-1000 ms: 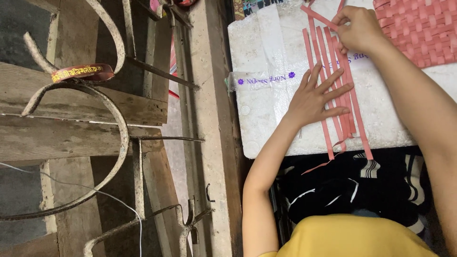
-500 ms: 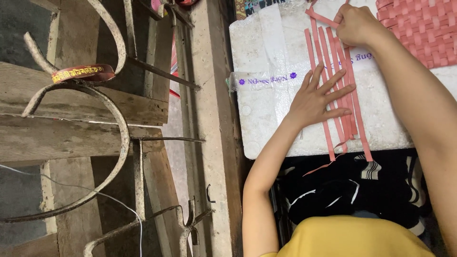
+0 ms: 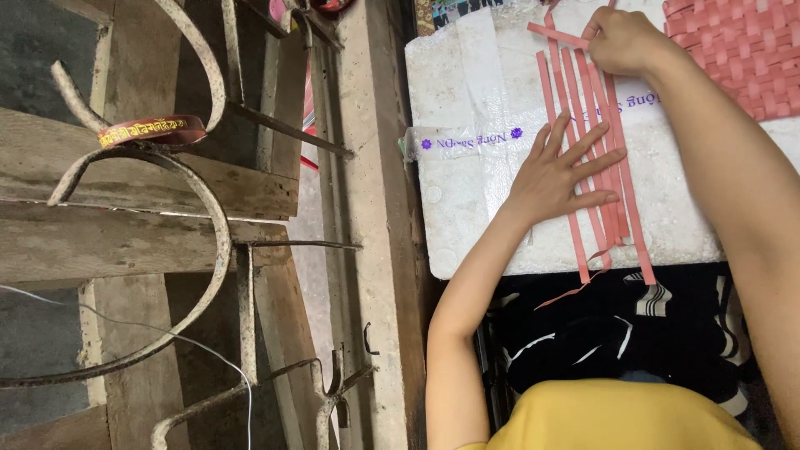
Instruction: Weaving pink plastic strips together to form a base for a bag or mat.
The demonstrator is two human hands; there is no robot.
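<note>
The pink strips [image 3: 596,158] lie side by side on the white foam board [image 3: 467,200], long axis running from its near edge to the far edge. The left hand [image 3: 560,171], fingers spread, presses them flat mid-length; the right hand [image 3: 621,40] pinches a crosswise strip [image 3: 557,33] at their far ends, beside the woven mat [image 3: 737,50].

Materials and finishes at the weaving spot

The pink strips [image 3: 596,158] looked like smooth, slightly glossy plastic, as did the woven pink mat [image 3: 742,50]. The white slab [image 3: 467,208] beneath was grainy, matt foam, partly under clear shiny film. The curved bars [image 3: 212,217] were dull, rusted metal; the planks [image 3: 125,242] rough, weathered wood.
</note>
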